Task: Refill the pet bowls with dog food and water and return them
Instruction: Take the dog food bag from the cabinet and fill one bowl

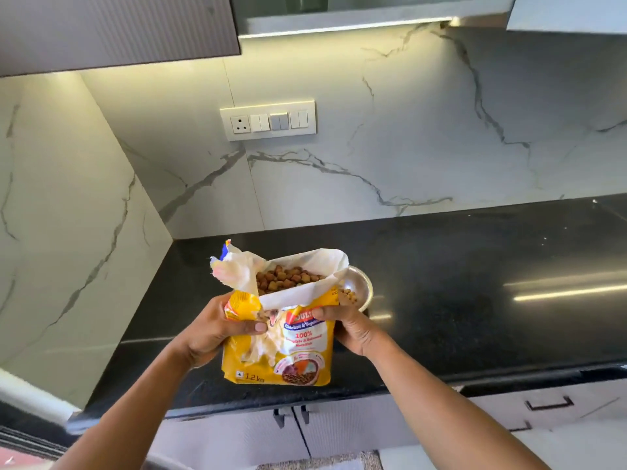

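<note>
Here, both hands grip a yellow dog food bag (285,337) over the black countertop (475,283). The left hand (217,330) is curled round the bag's left side with the thumb across the front, and the right hand (353,329) clamps its right side the same way. Whether the bag's base rests on the counter cannot be told; it sits near the counter's front edge at 6 o'clock. The torn mouth gapes, showing brown kibble (288,278). At 2 o'clock from the bag, partly hidden behind its mouth, stands a steel bowl (359,290) holding a little kibble. The marble side wall (68,215) closes in at 9 o'clock, and the countertop runs wide toward 3 o'clock. A switch panel (268,120) sits at 12 o'clock.
</note>
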Motion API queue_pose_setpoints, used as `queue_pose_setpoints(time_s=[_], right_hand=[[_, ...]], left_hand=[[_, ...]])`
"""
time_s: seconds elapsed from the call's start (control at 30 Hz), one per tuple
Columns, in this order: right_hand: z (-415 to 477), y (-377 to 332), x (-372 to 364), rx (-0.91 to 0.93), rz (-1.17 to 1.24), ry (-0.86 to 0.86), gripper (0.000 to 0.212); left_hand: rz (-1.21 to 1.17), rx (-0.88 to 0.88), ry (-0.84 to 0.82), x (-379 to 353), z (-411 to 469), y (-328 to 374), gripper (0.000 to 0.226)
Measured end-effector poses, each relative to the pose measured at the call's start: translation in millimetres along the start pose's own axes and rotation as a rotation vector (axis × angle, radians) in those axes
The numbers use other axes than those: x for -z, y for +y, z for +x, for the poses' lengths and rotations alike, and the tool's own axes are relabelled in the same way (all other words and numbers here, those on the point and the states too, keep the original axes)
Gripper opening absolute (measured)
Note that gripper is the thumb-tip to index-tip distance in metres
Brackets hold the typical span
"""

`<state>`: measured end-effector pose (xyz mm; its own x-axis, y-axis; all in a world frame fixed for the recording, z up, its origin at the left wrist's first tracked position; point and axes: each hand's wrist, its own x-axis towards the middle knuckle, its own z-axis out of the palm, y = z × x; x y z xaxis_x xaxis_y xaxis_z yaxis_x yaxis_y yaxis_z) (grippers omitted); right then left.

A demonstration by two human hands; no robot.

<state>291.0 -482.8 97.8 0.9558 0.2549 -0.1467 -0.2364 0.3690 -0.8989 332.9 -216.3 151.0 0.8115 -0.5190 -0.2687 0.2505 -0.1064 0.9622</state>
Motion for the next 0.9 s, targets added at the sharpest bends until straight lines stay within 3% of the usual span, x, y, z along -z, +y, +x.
queue_pose_setpoints(time_s=[0.5,0.67,0.9], right_hand=[[49.3,67.9,6.0,-0.085,0.283,0.155,0.108],[51.1,74.1,4.4,-0.059,0.377,0.134,0.085],[54.7,87.3,10.1,-0.05,0.45,0.174,0.077]], left_hand=[[0.172,0.192,0.008,30.5,43.4,-0.8,0.05],[0.216,0.208,-0.015,32.8,49.2,5.1,0.051],[0.296,0.229,-0.036,26.4,63.0,12.1,0.05]])
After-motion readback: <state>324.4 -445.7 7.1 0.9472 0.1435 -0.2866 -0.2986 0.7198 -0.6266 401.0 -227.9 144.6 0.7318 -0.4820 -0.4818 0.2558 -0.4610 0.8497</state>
